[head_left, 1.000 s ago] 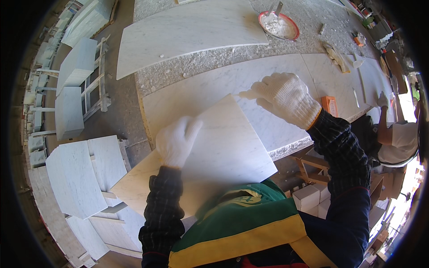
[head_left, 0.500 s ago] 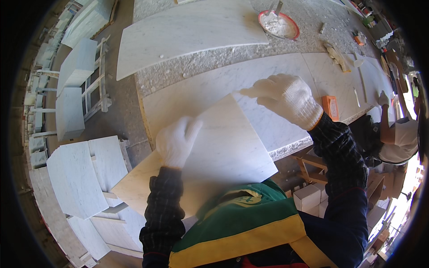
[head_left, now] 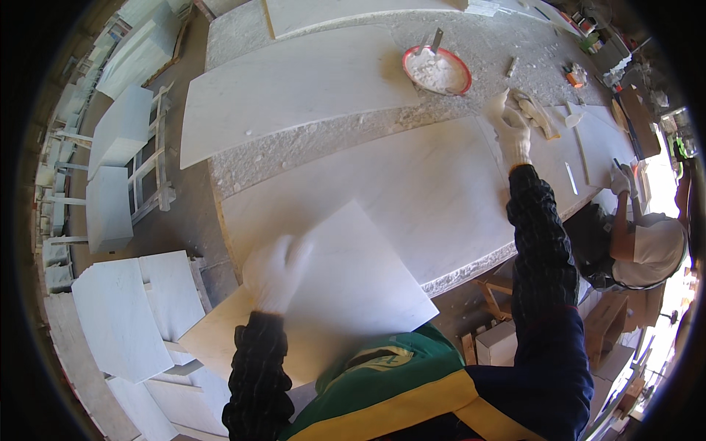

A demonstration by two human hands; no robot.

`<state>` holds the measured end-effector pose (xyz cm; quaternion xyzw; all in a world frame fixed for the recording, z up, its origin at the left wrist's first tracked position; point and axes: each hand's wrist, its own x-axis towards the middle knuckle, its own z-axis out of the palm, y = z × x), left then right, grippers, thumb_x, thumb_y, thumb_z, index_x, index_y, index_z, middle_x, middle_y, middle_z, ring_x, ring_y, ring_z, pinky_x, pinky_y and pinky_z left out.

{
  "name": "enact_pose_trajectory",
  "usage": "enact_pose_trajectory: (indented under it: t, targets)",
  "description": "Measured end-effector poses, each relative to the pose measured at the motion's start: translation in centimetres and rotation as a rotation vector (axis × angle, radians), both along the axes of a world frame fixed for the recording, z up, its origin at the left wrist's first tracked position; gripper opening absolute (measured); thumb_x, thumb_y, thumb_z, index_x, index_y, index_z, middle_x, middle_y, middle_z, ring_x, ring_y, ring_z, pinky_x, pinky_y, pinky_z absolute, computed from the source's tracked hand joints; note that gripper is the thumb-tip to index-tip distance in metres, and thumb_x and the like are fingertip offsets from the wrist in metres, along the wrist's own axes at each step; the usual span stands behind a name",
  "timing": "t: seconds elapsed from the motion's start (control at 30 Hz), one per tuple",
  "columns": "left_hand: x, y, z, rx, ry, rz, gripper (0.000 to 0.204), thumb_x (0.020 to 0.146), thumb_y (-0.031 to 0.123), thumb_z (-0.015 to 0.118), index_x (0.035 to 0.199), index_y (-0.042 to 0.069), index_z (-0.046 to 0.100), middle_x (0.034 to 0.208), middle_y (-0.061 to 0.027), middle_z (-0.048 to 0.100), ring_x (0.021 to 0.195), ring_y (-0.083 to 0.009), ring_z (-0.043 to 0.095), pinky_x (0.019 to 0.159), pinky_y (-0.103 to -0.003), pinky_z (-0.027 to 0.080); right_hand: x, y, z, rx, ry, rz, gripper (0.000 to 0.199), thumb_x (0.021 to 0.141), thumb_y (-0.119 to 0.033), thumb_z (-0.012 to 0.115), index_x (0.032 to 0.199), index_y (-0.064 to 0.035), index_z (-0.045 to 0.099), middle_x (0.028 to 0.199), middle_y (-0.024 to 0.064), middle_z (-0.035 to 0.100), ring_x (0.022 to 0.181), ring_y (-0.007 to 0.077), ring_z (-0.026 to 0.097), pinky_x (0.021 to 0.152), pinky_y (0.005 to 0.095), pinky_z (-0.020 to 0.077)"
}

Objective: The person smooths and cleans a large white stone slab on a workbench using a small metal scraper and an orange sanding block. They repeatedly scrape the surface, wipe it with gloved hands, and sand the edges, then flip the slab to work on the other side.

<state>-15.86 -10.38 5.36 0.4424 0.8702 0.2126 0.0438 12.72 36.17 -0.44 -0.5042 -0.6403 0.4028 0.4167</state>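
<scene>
A pale, faintly veined marble slab (head_left: pixel 353 272) rests tilted between my body and the near edge of the workbench. My left hand (head_left: pixel 276 272), in a white knit glove, holds its upper left edge, thumb on the face and fingers partly hidden. My right hand (head_left: pixel 510 132), gloved the same, is stretched out over the bench with fingers apart and nothing seen in them. Just beyond it lies a crumpled cream glove (head_left: pixel 539 117). Beneath my arms, a row of larger marble slabs (head_left: pixel 368 184) covers the bench's near side.
A red-rimmed bowl (head_left: pixel 439 73) of white paste holds a scraper. Another marble slab (head_left: pixel 294 88) lies on the rough grey bench top. Stacked slabs (head_left: pixel 121 316) stand on the left. At right, a co-worker (head_left: pixel 647 250) works at the bench beside a thin strip (head_left: pixel 577 151).
My right hand has moved from beside the slab's top corner farther out across the bench. The orange box is now out of sight. My left hand keeps its place on the slab.
</scene>
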Motion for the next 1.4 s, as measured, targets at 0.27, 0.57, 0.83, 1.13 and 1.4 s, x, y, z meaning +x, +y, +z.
enact_pose_trajectory:
  t: [0.27, 0.57, 0.83, 1.13, 1.4]
  targets:
    - [0.1, 0.3, 0.5, -0.001, -0.023, 0.012, 0.029, 0.096, 0.038, 0.069, 0.095, 0.009, 0.077, 0.082, -0.0145, 0.075, 0.077, -0.0357, 0.072, 0.069, -0.043, 0.055, -3.1, 7.1, -1.6, 0.221, -0.438, -0.114, 0.036, 0.091, -0.033, 0.075, 0.11, -0.0021, 0.077, 0.1, 0.0159, 0.078, 0.093, 0.027, 0.074, 0.085, 0.0373, 0.0547]
    - [0.0, 0.0, 0.3, -0.064, -0.009, 0.037, 0.025, 0.094, 0.031, 0.069, 0.095, 0.007, 0.078, 0.081, -0.0144, 0.074, 0.077, -0.0353, 0.072, 0.07, -0.042, 0.056, -2.7, 7.2, -2.6, 0.144, -0.571, -0.056, 0.041, 0.089, -0.043, 0.068, 0.113, -0.0105, 0.076, 0.103, 0.0194, 0.076, 0.099, 0.038, 0.072, 0.087, 0.0459, 0.0553]
    - [-0.2, -0.3, 0.0, -0.032, 0.015, 0.024, 0.027, 0.096, 0.032, 0.067, 0.097, 0.007, 0.077, 0.081, -0.015, 0.074, 0.076, -0.0354, 0.072, 0.07, -0.044, 0.055, -1.9, 0.8, 1.6, 0.191, -0.232, -0.094, 0.037, 0.099, -0.037, 0.065, 0.12, -0.0083, 0.074, 0.1, 0.0161, 0.077, 0.094, 0.0287, 0.075, 0.085, 0.0389, 0.0562]
    - [-0.2, -0.1, -0.3, 0.011, -0.004, 0.054, 0.03, 0.092, 0.039, 0.071, 0.092, 0.01, 0.078, 0.08, -0.0161, 0.073, 0.074, -0.0401, 0.07, 0.068, -0.048, 0.055, -8.8, 3.0, 4.5, 0.346, -0.684, 0.248, 0.034, 0.096, -0.037, 0.06, 0.093, -0.0067, 0.076, 0.087, 0.0192, 0.074, 0.081, 0.0391, 0.072, 0.079, 0.049, 0.0567]
    - [-0.2, -0.3, -0.3, 0.028, 0.011, 0.047, 0.029, 0.093, 0.038, 0.071, 0.092, 0.01, 0.078, 0.081, -0.0159, 0.073, 0.075, -0.0405, 0.07, 0.067, -0.048, 0.054, -7.6, 3.3, 5.2, 0.334, -0.652, 0.279, 0.032, 0.095, -0.036, 0.064, 0.092, -0.0074, 0.078, 0.092, 0.0221, 0.073, 0.088, 0.0439, 0.07, 0.083, 0.0514, 0.056]
